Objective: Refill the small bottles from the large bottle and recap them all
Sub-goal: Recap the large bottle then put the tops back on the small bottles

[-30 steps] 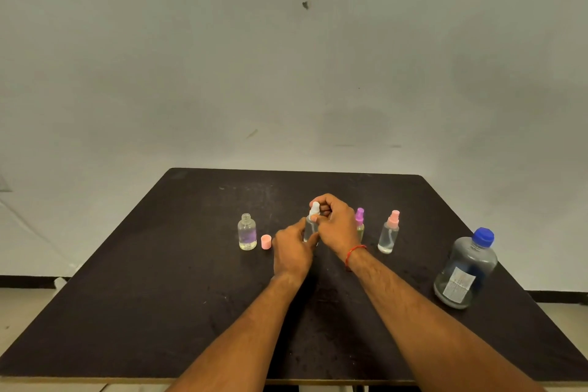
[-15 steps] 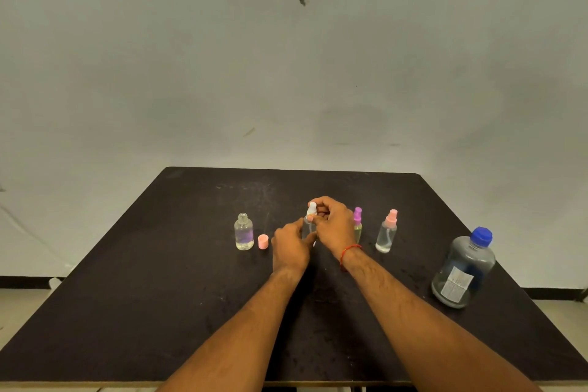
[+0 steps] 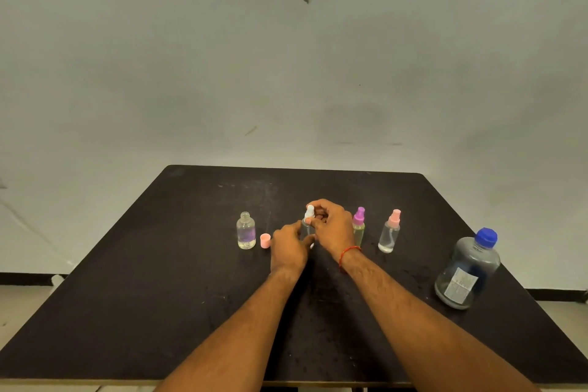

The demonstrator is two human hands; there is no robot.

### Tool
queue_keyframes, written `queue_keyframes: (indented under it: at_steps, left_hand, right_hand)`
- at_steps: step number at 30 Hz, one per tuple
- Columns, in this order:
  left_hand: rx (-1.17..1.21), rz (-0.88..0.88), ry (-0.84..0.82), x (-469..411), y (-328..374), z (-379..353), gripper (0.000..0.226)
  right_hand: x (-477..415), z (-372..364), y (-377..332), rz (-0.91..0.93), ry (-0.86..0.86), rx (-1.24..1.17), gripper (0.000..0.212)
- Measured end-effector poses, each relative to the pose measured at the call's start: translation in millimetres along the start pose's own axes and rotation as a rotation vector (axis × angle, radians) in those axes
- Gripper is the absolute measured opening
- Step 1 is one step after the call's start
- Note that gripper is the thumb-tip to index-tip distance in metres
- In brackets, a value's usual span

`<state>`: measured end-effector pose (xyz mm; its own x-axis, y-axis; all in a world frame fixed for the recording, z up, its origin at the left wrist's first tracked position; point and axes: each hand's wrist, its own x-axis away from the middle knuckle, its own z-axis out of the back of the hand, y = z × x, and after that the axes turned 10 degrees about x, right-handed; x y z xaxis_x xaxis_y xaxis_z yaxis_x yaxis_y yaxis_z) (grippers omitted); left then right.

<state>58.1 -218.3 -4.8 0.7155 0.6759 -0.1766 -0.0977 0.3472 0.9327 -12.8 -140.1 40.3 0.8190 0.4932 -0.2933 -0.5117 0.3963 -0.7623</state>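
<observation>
Standing uncapped left of centre, the small bottle (image 3: pixel 245 231) had its pink cap (image 3: pixel 265 240) beside it. Mid-frame, the left hand (image 3: pixel 288 249) gripped the white-topped spray bottle (image 3: pixel 309 212); the right hand (image 3: pixel 331 228) pinched its top. Rightward, purple-topped sprayer (image 3: pixel 359 226), pink-topped sprayer (image 3: pixel 390 232) and large bottle (image 3: pixel 467 270) stood capped.

- Right hand (image 3: pixel 331 227): thin red thread band (image 3: pixel 348 253) tied round the wrist
- Left hand (image 3: pixel 288 250): nothing worn
- Forearms (image 3: pixel 241 337): uncovered to frame edge, lightly haired
</observation>
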Motion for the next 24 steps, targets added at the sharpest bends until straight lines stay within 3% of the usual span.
queue_keyframes:
  at_steps: [4,10,13,19,24]
  left_hand:
    - [0.002,-0.005,-0.010,0.4,-2.5,4.3,0.026]
    - [-0.034,-0.036,0.094,7.9,-12.9,13.8,0.014]
    - [-0.002,-0.029,0.136,15.2,-12.2,22.2,0.049]
    - [0.048,-0.100,0.243,30.2,-7.5,44.6,0.014]
    - [0.019,-0.131,0.337,37.9,-10.1,70.3,0.017]
  right_hand:
    - [0.7,0.8,0.4,0.016,-0.004,0.017,0.032]
    - [3.3,2.0,1.2,0.037,0.026,0.060,0.037]
    - [7.8,3.9,-1.4,0.049,0.084,0.063,0.040]
    - [20.4,5.8,-12.8,0.155,0.221,0.129,0.028]
    - [34.6,-4.2,-22.6,0.271,0.200,0.108,0.020]
